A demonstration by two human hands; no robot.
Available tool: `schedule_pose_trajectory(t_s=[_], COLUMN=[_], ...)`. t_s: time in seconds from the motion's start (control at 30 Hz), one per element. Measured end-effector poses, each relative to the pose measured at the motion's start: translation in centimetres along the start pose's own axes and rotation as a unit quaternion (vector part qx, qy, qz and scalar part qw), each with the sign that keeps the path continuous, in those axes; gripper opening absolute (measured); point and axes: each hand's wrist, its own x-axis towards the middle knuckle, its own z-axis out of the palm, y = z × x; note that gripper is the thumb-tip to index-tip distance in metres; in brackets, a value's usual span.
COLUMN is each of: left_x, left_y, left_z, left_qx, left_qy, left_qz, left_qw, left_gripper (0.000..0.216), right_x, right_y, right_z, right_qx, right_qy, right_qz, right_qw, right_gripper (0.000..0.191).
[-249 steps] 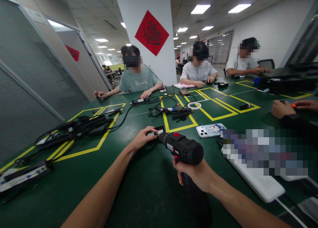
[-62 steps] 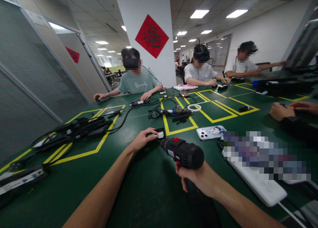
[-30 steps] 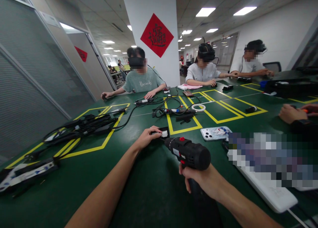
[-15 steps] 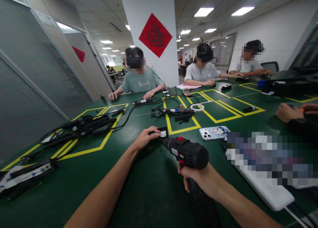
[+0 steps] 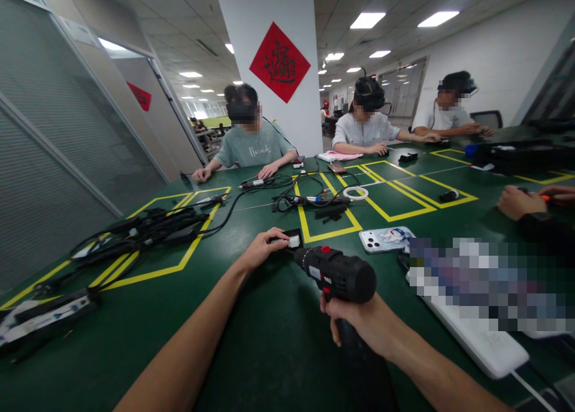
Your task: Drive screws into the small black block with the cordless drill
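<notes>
My right hand (image 5: pixel 359 322) is wrapped round the grip of a black cordless drill (image 5: pixel 339 273) with a red button on top. The drill's nose points at a small black part with a white label (image 5: pixel 290 240) lying on the green table (image 5: pixel 251 340). My left hand (image 5: pixel 263 248) pinches that part by its near-left edge and holds it flat on the table. The drill's tip sits at the part's near edge; the bit itself is too small to make out.
A phone in a cartoon case (image 5: pixel 386 238) lies right of the drill, a white power strip (image 5: pixel 476 340) beyond it. A tangle of black cables and adapters (image 5: pixel 144 226) fills the left. More cables (image 5: pixel 309 199) and a tape roll (image 5: pixel 356 193) lie ahead. Three people sit opposite; another person's hands (image 5: pixel 521 201) work at the right.
My hands, the drill and the small part stay almost where they were. The view has shifted slightly. The people opposite have moved their arms a little.
</notes>
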Motion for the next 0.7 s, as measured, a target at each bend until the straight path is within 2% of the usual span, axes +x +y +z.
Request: schedule_pose_trajectory(t_s=[0.47, 0.7], left_x=[0.05, 0.02], left_y=[-0.07, -0.42], left_z=[-0.02, 0.06], left_qx=[0.009, 0.046], left_qy=[-0.007, -0.002], left_qz=[-0.002, 0.003], left_qw=[1.000, 0.999], left_gripper=[0.032, 0.034], right_x=[0.30, -0.05], right_y=[0.71, -0.15], right_z=[0.00, 0.08], right_qx=[0.011, 0.011], right_qy=[0.002, 0.020], right_qz=[-0.007, 0.018], right_qw=[1.000, 1.000], right_gripper=[0.014, 0.013])
